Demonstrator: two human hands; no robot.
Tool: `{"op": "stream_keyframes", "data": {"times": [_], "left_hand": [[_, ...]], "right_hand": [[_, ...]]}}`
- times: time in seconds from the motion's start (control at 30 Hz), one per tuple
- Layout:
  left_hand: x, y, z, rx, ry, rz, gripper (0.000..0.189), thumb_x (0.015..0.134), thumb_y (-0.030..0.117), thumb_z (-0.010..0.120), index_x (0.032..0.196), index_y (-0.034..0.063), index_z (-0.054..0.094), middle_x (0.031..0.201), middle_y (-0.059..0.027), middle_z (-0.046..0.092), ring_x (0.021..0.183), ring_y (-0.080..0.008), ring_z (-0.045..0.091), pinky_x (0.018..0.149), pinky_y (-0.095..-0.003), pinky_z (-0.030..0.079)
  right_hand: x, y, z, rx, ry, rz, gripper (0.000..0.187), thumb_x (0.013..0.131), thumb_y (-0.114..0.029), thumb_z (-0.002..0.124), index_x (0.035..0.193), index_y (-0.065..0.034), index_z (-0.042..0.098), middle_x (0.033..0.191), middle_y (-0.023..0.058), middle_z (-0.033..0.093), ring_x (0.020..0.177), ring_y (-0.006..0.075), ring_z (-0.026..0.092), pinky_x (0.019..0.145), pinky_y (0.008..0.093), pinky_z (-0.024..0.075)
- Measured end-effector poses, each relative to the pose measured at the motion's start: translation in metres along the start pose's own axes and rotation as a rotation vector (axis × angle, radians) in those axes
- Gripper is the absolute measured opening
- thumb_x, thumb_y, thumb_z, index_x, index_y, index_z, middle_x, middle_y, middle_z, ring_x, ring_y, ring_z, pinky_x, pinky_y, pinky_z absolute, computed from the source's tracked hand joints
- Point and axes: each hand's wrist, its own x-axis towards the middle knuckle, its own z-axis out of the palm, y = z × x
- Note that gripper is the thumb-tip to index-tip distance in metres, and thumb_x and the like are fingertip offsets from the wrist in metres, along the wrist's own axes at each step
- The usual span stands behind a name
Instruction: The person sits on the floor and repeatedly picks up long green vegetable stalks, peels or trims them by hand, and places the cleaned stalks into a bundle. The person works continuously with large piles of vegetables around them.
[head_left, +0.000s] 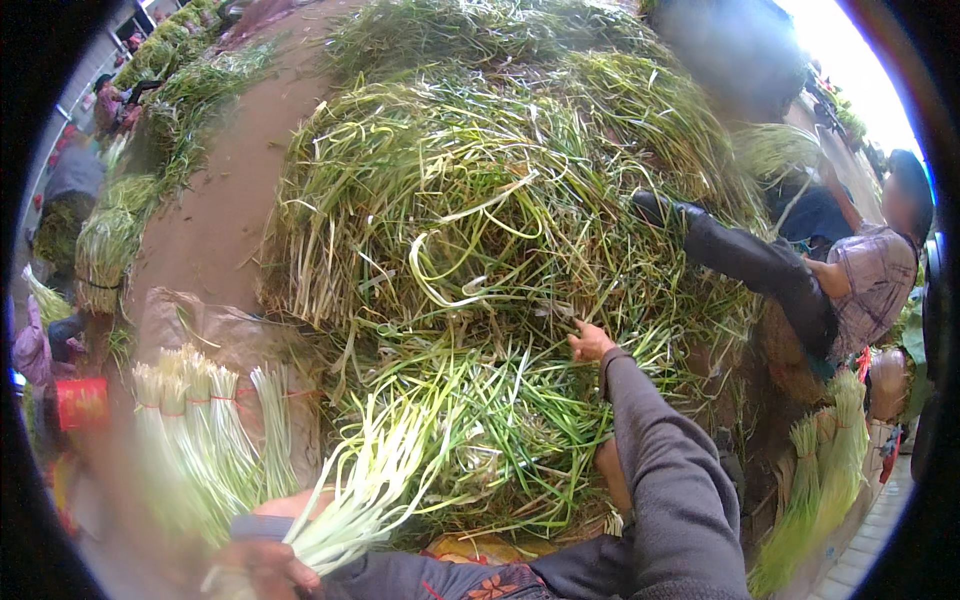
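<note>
A loose bunch of pale-stemmed, green-leaved plants, garlic chives or similar, is held by my left hand at the lower left, its leaves fanning up and to the right. My right hand reaches out over a large heap of long green leaves and stalks; its fingers are at the heap's near edge, beside some withered, pale scraps. Whether those fingers pinch anything is too small to tell. Several bundles of pale stems, tied with red bands, stand on a sheet of sacking just left of the heap.
A seated person at the right stretches a leg onto the heap. More tied bundles stand below that person. Bare brown ground runs along the heap's left side. Beyond it are further piles, a banded bundle, a red container and other people.
</note>
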Motion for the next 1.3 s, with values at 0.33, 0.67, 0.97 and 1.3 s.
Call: {"op": "stream_keyframes", "data": {"times": [0.33, 0.67, 0.97, 1.3], "left_hand": [[0.017, 0.021, 0.025, -0.059, -0.024, -0.037, 0.020, 0.083, 0.008, 0.062, 0.091, 0.0025, 0.044, 0.082, -0.0189, 0.057, 0.053, -0.0162, 0.054, 0.053, -0.0256, 0.047], [0.024, 0.039, 0.031, -0.102, -0.158, -0.200, 0.027, 0.081, 0.003, 0.064, 0.104, -0.0014, 0.051, 0.075, -0.0118, 0.064, 0.053, -0.0104, 0.057, 0.047, -0.0206, 0.046], [0.032, 0.018, 0.042, -0.143, -0.145, -0.052, 0.012, 0.087, 0.010, 0.061, 0.090, 0.0024, 0.052, 0.072, -0.0076, 0.063, 0.055, -0.0095, 0.057, 0.051, -0.0219, 0.047], [0.030, 0.007, 0.063, -0.103, -0.280, 0.042, 0.022, 0.084, 0.004, 0.062, 0.105, 0.0013, 0.054, 0.086, -0.0050, 0.064, 0.051, -0.0051, 0.050, 0.044, -0.0181, 0.042]], "right_hand": [[-0.057, -0.160, -0.135, 0.758, 0.581, -0.497, 0.022, 0.086, -0.019, 0.061, 0.100, -0.0024, 0.064, 0.080, 0.0067, 0.062, 0.054, 0.0094, 0.053, 0.040, 0.0212, 0.0457], [-0.243, -0.234, -0.205, 0.631, 0.805, -0.722, 0.012, 0.080, -0.012, 0.066, 0.082, -0.0015, 0.062, 0.062, 0.0009, 0.055, 0.046, 0.0066, 0.049, 0.031, 0.0224, 0.0363], [-0.339, -0.236, -0.237, 0.355, 1.193, -0.896, 0.012, 0.078, -0.009, 0.062, 0.088, -0.0023, 0.061, 0.076, 0.0035, 0.061, 0.054, 0.0092, 0.056, 0.045, 0.0204, 0.0428], [-0.399, -0.255, -0.185, 0.799, 0.770, -1.235, 0.017, 0.079, -0.001, 0.064, 0.094, -0.0037, 0.058, 0.088, 0.0074, 0.059, 0.065, 0.0122, 0.059, 0.053, 0.0265, 0.0483]]}}
